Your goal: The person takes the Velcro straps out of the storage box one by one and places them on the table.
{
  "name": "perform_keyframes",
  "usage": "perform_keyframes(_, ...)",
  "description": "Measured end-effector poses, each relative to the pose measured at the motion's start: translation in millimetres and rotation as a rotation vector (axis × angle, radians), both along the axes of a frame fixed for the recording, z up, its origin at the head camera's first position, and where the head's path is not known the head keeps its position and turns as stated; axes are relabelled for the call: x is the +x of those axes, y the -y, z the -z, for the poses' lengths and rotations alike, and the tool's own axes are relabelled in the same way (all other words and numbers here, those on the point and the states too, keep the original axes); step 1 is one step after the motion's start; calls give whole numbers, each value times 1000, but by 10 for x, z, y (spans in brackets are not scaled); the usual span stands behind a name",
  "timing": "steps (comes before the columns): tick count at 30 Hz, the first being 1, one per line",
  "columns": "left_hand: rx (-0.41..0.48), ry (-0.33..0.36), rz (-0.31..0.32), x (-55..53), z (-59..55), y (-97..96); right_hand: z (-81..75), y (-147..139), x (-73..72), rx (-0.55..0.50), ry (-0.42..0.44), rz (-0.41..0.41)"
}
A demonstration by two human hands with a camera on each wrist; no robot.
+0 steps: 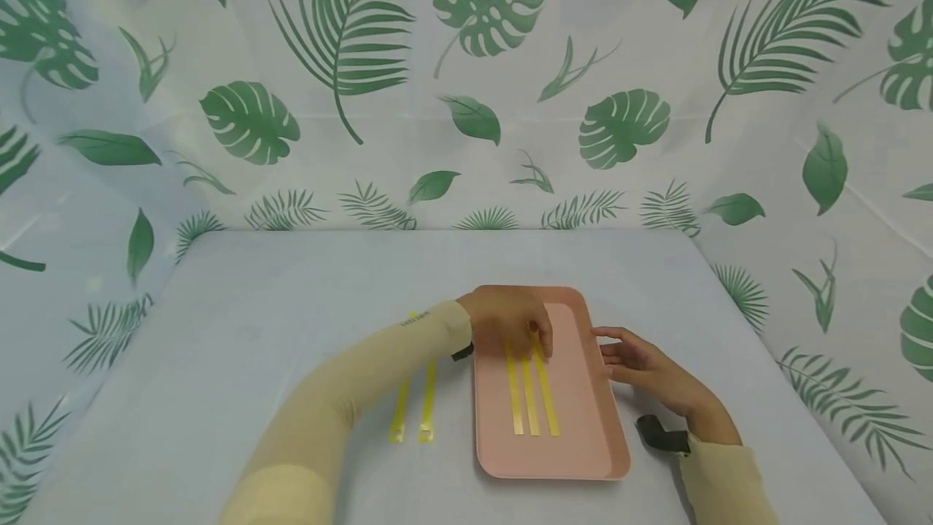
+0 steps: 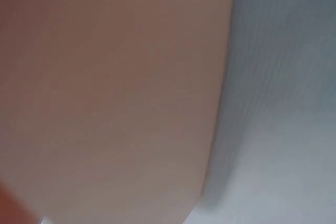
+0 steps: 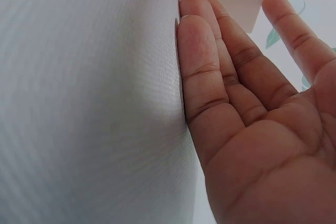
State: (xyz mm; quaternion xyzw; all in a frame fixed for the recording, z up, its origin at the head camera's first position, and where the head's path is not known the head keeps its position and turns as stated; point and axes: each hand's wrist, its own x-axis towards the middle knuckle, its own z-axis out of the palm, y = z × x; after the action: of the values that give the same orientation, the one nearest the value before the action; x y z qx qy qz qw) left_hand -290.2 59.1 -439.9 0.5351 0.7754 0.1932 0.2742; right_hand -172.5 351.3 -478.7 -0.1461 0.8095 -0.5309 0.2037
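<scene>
Clock directions: head view, 12 at the far side.

Position: Three yellow strips (image 1: 530, 399) lie side by side in the pink tray (image 1: 576, 456), running roughly 12 to 6, their near ends roughly level. Two loose strips (image 1: 428, 403) lie on the desk (image 1: 291, 306) off the tray's 9 o'clock side, partly covered by the left sleeve (image 1: 394, 355).

Left hand: The left hand (image 1: 513, 318) is over the tray's 12 o'clock end, fingers bent down at the far ends of the strips, nearest the right strip (image 1: 549, 402). Whether its grip pinches or only presses that strip cannot be told; the left wrist view is too close to show it.

Right hand: The right hand (image 1: 656, 371) is at the tray's 3 o'clock side, its grip spread, fingers extended with tips at the rim.

Procedure: The step in hand appears to be setting the right strip straight.
1. Steady the rim from 3 o'clock; do not push the tray toward 9.
2. Guide the strip by its 12 o'clock end and maintain an even gap.
3. Lift the fingers straight up; thin strips are likely to drag.
</scene>
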Motion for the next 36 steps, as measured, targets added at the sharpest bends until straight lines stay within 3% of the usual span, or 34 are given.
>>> perform_keyframes(5,22,1,51,-6,83,-34,-3,-1,2,2,2,4)
perform_keyframes(10,3,-16,35,4,124,-50,-5,3,6,6,-1,7)
perform_keyframes(16,-45,-90,15,38,80,-64,9,-2,0,-14,-3,-4)
perform_keyframes(22,-66,-134,-2,40,109,-80,11,-12,-6,15,-10,2)
perform_keyframes(28,-56,-184,19,51,90,-93,-1,-1,-3,32,-15,10)
perform_keyframes(36,-50,-162,14,57,90,-86,-4,10,-3,34,-13,16)
